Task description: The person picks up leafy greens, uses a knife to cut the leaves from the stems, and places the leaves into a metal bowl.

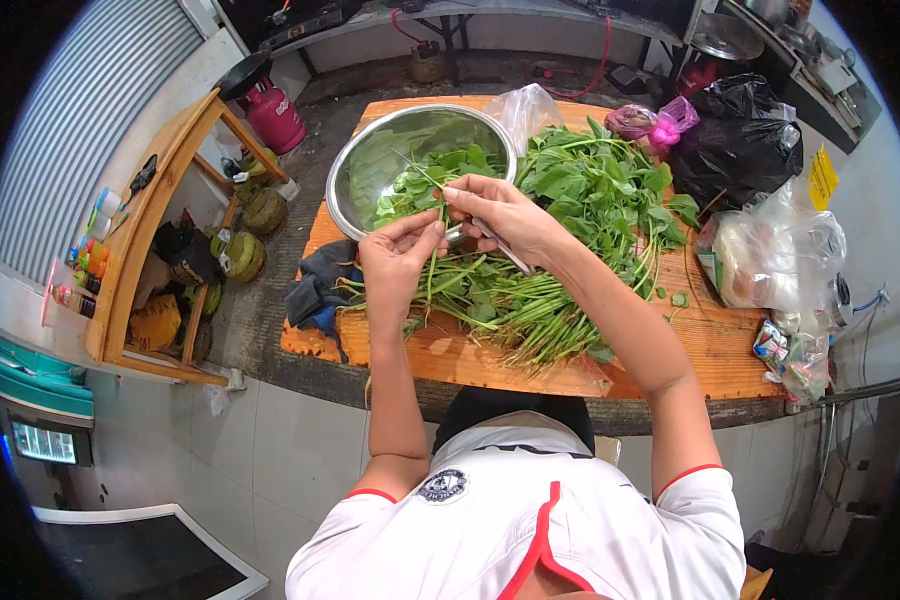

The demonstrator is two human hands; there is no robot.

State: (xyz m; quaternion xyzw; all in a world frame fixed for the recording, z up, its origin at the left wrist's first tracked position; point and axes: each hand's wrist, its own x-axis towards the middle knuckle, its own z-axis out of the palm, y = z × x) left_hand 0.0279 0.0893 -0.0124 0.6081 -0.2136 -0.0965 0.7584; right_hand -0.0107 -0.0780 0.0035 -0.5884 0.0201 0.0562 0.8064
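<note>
My left hand (402,255) is closed, thumb against fingers, on a thin green stem (442,214) in front of the steel bowl. Close beside it, my right hand (500,212) pinches the same stem near its upper part. A slim grey metal tool, which looks like a small knife (508,250), is held within my right hand and sticks out below the palm. Behind both hands stands a large steel bowl (345,165) with picked green leaves (465,165) inside. A big heap of leafy greens (590,180) lies to the right, its cut stems (540,325) pointing toward me.
The wooden table (720,350) carries a dark cloth (320,285) at left. Clear plastic bags (770,255), black bags (735,145) and a pink bag (675,125) crowd the right side. A wooden shelf (160,250) and a pink gas cylinder (273,118) stand left.
</note>
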